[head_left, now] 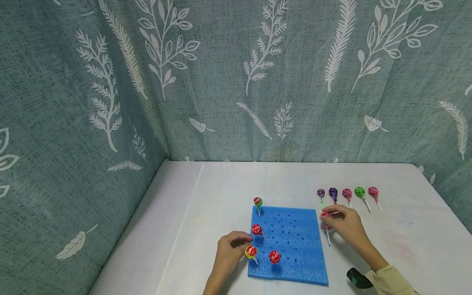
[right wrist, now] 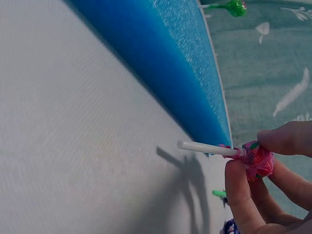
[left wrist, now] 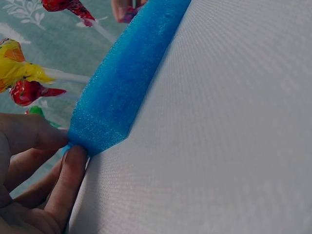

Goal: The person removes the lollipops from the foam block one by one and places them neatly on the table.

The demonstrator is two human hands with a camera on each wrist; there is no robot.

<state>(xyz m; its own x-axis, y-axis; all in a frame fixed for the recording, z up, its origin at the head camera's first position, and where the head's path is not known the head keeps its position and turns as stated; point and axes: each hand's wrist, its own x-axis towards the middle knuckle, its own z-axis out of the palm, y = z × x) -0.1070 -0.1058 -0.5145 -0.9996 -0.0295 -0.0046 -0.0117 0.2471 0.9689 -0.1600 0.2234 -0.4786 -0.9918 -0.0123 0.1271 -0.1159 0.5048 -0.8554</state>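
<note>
A blue foam block (head_left: 307,262) with rows of small holes lies on the white table. Lollipops stand in it along the left side: a green-and-red one (head_left: 257,201) at the back corner, a red one (head_left: 256,230) and a yellow one (head_left: 251,251). Another red lollipop (head_left: 274,257) stands nearer the front middle. With bent fingers, my left hand (head_left: 229,253) pinches the block's left edge, as the left wrist view shows. Just off the block's right edge, my right hand (head_left: 348,225) holds a pink lollipop (right wrist: 258,161) by its wrapped head, its white stick pointing away from the fingers.
Behind my right hand lies a row of lollipops: two purple, a pink (head_left: 347,193), a green (head_left: 359,191) and another pink (head_left: 373,191). A dark object (head_left: 358,278) is beside the right sleeve. Leaf-patterned green curtains (head_left: 221,82) border the table's back and left.
</note>
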